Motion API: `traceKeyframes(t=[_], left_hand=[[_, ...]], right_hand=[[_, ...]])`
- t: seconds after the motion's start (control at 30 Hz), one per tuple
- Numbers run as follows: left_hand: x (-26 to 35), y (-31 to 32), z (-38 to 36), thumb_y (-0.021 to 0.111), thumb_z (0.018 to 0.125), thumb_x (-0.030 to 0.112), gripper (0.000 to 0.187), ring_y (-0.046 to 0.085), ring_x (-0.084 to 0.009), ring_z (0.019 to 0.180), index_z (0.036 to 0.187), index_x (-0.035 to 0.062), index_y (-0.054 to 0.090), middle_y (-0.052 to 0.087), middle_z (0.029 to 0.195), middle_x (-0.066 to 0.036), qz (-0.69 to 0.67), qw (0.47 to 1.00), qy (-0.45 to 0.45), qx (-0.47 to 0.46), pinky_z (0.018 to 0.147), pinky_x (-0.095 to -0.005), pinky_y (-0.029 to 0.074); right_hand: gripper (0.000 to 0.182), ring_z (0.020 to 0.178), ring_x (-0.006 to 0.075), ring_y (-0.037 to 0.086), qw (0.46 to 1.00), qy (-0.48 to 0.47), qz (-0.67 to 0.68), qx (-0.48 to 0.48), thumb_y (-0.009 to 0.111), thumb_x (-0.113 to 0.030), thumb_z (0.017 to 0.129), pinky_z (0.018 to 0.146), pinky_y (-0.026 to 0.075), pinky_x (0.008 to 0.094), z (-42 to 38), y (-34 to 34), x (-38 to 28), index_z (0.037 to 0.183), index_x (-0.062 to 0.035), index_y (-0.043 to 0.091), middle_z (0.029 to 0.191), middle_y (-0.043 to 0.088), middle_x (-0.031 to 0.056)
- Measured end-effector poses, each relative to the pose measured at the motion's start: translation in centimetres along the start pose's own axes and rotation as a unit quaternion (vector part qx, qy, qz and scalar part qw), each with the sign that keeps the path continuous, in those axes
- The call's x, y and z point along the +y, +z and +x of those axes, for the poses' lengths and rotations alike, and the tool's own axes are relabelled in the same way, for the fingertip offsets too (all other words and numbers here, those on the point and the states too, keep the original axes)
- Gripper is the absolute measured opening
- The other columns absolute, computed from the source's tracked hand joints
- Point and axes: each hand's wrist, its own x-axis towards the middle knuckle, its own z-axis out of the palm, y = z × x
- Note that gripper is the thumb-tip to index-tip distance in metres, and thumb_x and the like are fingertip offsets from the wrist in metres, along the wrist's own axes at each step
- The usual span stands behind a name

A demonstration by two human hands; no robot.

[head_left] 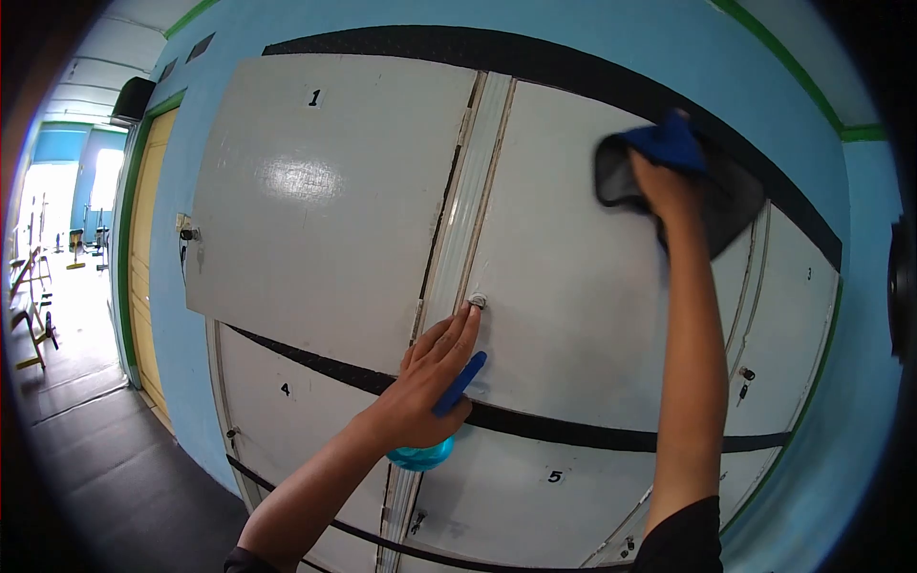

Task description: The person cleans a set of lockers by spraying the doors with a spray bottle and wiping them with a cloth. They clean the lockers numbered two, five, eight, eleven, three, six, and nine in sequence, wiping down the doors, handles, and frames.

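My right hand (666,183) is closed on a blue and dark grey cloth (721,196), pressed against the upper right of a white locker door (573,248). The cloth is a little blurred and covers that part of the door. Lower left, my left hand (435,382) has its fingers stretched up to the door's round lock (477,301). Between its thumb and palm it holds what looks like a spray bottle, with a blue handle (460,384) and a turquoise body (422,455) showing below the palm. Most of the bottle is hidden behind the hand.
Locker door 1 (325,191) stands partly swung out on the left, keys (186,237) in its lock. Doors 4 (306,411), 5 (535,497) and 3 (798,315) surround the middle one. A yellow door (153,267) and an open doorway are at far left.
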Motion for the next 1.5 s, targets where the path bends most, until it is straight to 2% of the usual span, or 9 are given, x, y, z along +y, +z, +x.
traceKeyframes(t=[0.17, 0.47, 0.57, 0.67, 0.73, 0.97, 1.17, 1.27, 1.5], left_hand=[[0.3, -0.2, 0.2, 0.057, 0.070, 0.003, 0.107, 0.010, -0.0366, 0.155, 0.163, 0.0135, 0.004, 0.011, 0.167, -0.019, -0.010, 1.000, 0.000, -0.004, 0.123, -0.0557, 0.011], [0.1, -0.3, 0.1, 0.061, 0.072, 0.013, 0.109, 0.010, -0.0397, 0.154, 0.163, 0.0216, 0.002, 0.010, 0.169, -0.015, -0.011, 0.999, -0.030, -0.019, 0.118, -0.0674, 0.010], [0.2, -0.4, 0.1, 0.061, 0.071, 0.014, 0.109, 0.010, -0.0386, 0.154, 0.163, 0.0215, 0.002, 0.011, 0.169, -0.015, -0.022, 0.999, -0.025, -0.021, 0.117, -0.0673, 0.010], [0.5, -0.8, 0.1, 0.060, 0.071, 0.012, 0.109, 0.009, -0.0376, 0.155, 0.163, 0.0208, 0.002, 0.011, 0.169, -0.014, -0.029, 0.999, -0.038, -0.025, 0.117, -0.0669, 0.010], [0.4, -0.7, 0.1, 0.060, 0.071, 0.011, 0.109, 0.009, -0.0370, 0.155, 0.163, 0.0202, 0.003, 0.011, 0.169, -0.014, -0.032, 0.999, -0.026, -0.022, 0.117, -0.0668, 0.010], [0.9, -0.7, 0.1, 0.060, 0.072, 0.010, 0.109, 0.007, -0.0361, 0.155, 0.163, 0.0186, 0.002, 0.008, 0.169, -0.014, -0.032, 0.998, -0.040, -0.028, 0.117, -0.0654, 0.010], [1.3, -3.1, 0.4, 0.058, 0.084, -0.002, 0.066, 0.063, -0.0341, 0.115, 0.147, 0.0102, 0.044, 0.060, 0.130, -0.020, -0.054, 0.984, 0.015, 0.171, 0.098, -0.0453, 0.051], [5.2, -8.0, 4.5, 0.060, 0.086, 0.000, 0.053, 0.066, -0.0276, 0.111, 0.139, 0.0059, 0.054, 0.065, 0.123, -0.017, -0.186, 0.951, -0.215, 0.120, 0.096, -0.0397, 0.052], [6.8, -10.3, 15.9, 0.064, 0.087, 0.018, 0.036, 0.065, -0.0194, 0.092, 0.120, 0.0032, 0.065, 0.068, 0.106, -0.012, -0.089, 0.968, -0.158, 0.170, 0.086, -0.0340, 0.053]], right_hand=[[0.084, 0.136, 0.0367, 0.046, 0.991, -0.120, -0.002, -0.051, 0.066, -0.051, 0.084, 0.115, 0.036, 0.0437, -0.4, 2.2, -11.5, 0.151, -0.0071, 0.039, 0.142, 0.053, 0.0221], [0.083, 0.144, 0.0396, 0.036, 0.913, -0.348, 0.027, -0.208, 0.058, -0.036, 0.092, 0.120, 0.030, 0.0444, -10.4, -1.2, -12.1, 0.159, -0.0062, 0.020, 0.153, 0.037, 0.0278], [0.083, 0.145, 0.0385, 0.035, 0.901, -0.278, 0.084, -0.321, 0.059, -0.037, 0.091, 0.120, 0.029, 0.0438, -8.4, -3.0, -12.8, 0.158, -0.0050, 0.022, 0.154, 0.034, 0.0282], [0.084, 0.148, 0.0376, 0.030, 0.908, -0.272, 0.099, -0.304, 0.060, -0.043, 0.089, 0.122, 0.026, 0.0417, -4.5, 1.7, -11.9, 0.155, -0.0036, 0.028, 0.158, 0.030, 0.0264], [0.084, 0.150, 0.0368, 0.026, 0.926, -0.336, 0.104, -0.140, 0.060, -0.049, 0.090, 0.124, 0.021, 0.0398, -1.8, 4.7, -11.7, 0.154, -0.0020, 0.031, 0.161, 0.028, 0.0230], [0.086, 0.153, 0.0346, 0.019, 0.955, -0.263, 0.002, -0.139, 0.056, -0.055, 0.094, 0.125, 0.015, 0.0384, 0.1, -0.4, -2.7, 0.156, -0.0027, 0.026, 0.164, 0.022, 0.0197], [0.070, 0.147, 0.0382, 0.029, 0.992, -0.063, 0.051, -0.097, 0.055, -0.047, 0.097, 0.124, 0.017, 0.0423, -3.4, -4.9, 10.4, 0.150, -0.0045, 0.038, 0.155, 0.038, 0.0223], [0.058, 0.143, 0.0381, 0.036, 0.987, -0.064, -0.040, -0.144, 0.056, -0.044, 0.097, 0.124, 0.016, 0.0457, -4.8, -4.5, 14.7, 0.140, -0.0063, 0.051, 0.148, 0.047, 0.0221], [0.054, 0.143, 0.0359, 0.036, 0.975, -0.101, -0.163, -0.114, 0.049, -0.046, 0.099, 0.124, 0.013, 0.0498, -5.6, -3.7, 14.6, 0.138, -0.0100, 0.056, 0.148, 0.049, 0.0186]])
